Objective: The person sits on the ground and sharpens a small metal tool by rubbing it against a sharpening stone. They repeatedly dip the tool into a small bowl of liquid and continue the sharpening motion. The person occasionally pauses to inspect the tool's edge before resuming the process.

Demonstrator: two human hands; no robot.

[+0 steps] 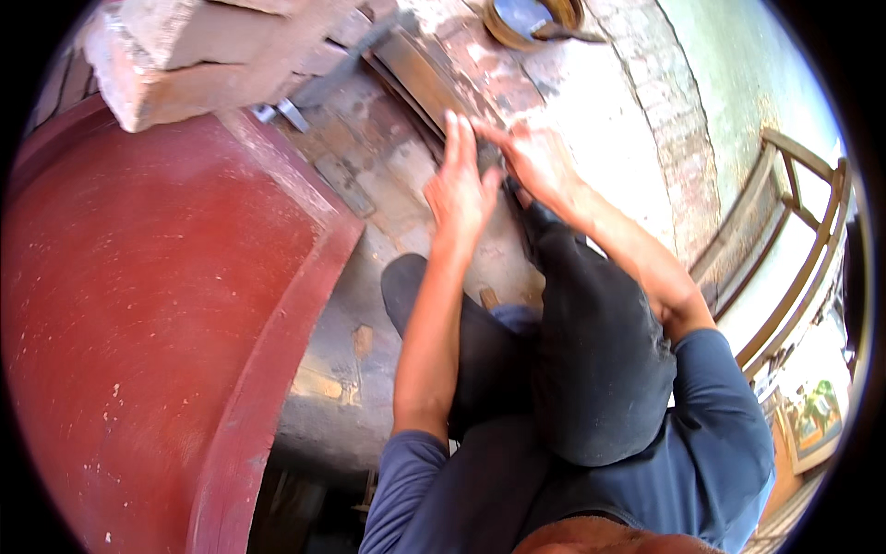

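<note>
Both my arms reach forward to a long brown block-like piece (420,78) lying at a slant on the brick floor. My left hand (459,189) has its fore and middle fingers stretched out side by side over the near end of it, the thumb apart. Beside it, my right hand (540,162) points its forefinger across toward the left fingertips. Its other fingers are curled in, and whatever they hold is hidden. My right foot, in a dark shoe (517,198), is just below the hands.
A large red wooden panel (166,295) fills the left, with broken masonry (203,65) above it. Ahead stands a round basin (503,32) with liquid and a dark-handled tool (568,34) across its rim. A wooden chair frame (784,249) is at right, near a picture frame (817,420).
</note>
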